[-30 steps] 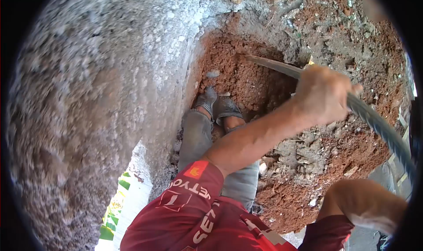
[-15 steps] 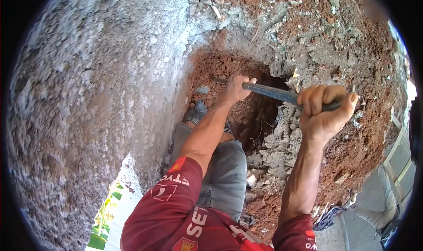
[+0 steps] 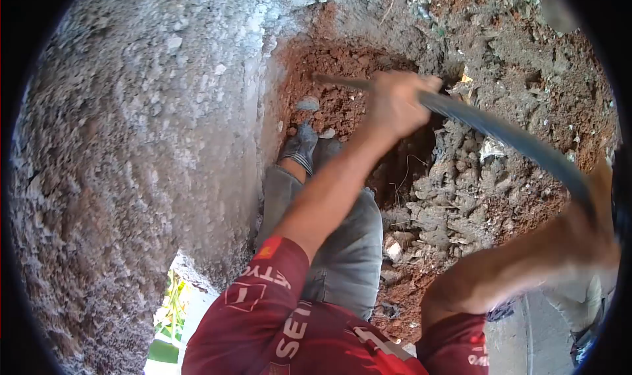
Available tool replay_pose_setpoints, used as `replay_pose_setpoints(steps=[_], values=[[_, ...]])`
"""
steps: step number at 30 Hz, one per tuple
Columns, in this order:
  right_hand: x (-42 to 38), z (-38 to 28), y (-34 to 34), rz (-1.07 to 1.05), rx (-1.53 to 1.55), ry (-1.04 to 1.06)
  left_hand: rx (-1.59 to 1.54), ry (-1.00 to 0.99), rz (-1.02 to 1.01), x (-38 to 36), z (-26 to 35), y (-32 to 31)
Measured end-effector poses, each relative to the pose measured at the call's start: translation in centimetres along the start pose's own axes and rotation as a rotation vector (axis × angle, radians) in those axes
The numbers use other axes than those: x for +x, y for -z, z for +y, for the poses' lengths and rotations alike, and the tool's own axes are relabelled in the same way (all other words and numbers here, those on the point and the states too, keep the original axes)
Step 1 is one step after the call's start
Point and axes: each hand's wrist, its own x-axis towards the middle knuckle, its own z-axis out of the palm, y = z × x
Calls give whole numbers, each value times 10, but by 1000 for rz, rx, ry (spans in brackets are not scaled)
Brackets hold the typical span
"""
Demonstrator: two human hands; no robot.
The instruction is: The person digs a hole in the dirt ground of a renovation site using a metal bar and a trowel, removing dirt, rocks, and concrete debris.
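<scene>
A long dark metal bar (image 3: pixel 507 133) runs from the red soil at the hole's far left side out to the right edge of view. My left hand (image 3: pixel 400 104) is wrapped round it near its lower part, above the dug hole (image 3: pixel 388 171). Near the right edge, my right hand (image 3: pixel 600 210) is smeared by motion at the upper end of the bar, its fingers closed round it. The bar's thin tip (image 3: pixel 322 79) touches or hangs just over the loose red soil (image 3: pixel 336 62); which of the two is unclear.
A rough grey wall (image 3: pixel 145 138) rises on the left, right beside the hole. My foot (image 3: pixel 303 144) in a dark shoe or sock is at the hole's left side. Rubble and clods (image 3: pixel 447 197) lie along its right edge. Grey slabs (image 3: pixel 513 342) show at lower right.
My right hand has swung to the right and down with the bar's upper end. My left hand has moved right and slightly up. The view has shifted a little.
</scene>
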Motion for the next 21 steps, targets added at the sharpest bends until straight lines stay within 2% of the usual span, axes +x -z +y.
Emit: replay_pose_setpoints(steps=[1,2,4,5,6,8,10,11,13,14,15,17,19,21], values=[[-15,55,-12,71,32,-33,15,72,-1,-1,-93,-4],[-29,75,-22,109,75,-55,134,-9,-61,-2,-122,5],[-21,74,-33,67,72,-74,22,81,68,-5,-122,3],[-17,70,-40,52,104,-123,31,106,47,-27,-116,8],[-16,67,-47,131,0,-128,37,165,30,-21,-108,14],[-22,56,-53,52,-175,-111,35,164,36,1,-94,19],[-29,49,-59,72,103,-125,42,263,-35,-9,-83,29],[-24,37,-56,40,54,-131,51,262,-31,-8,-79,28],[-3,-1,-44,-23,56,-205,42,63,1,-18,-46,19],[11,-21,-37,-60,109,-237,-6,58,-8,-23,-24,10],[19,-44,-36,17,48,-216,-24,78,-54,-30,-1,3],[23,-97,-10,-101,8,-161,-150,-3,-82,-43,50,-12],[21,-162,13,-216,-9,-53,-236,-196,-8,-51,100,-27],[22,-203,22,-235,-17,49,-213,-273,-30,-44,147,-19]])
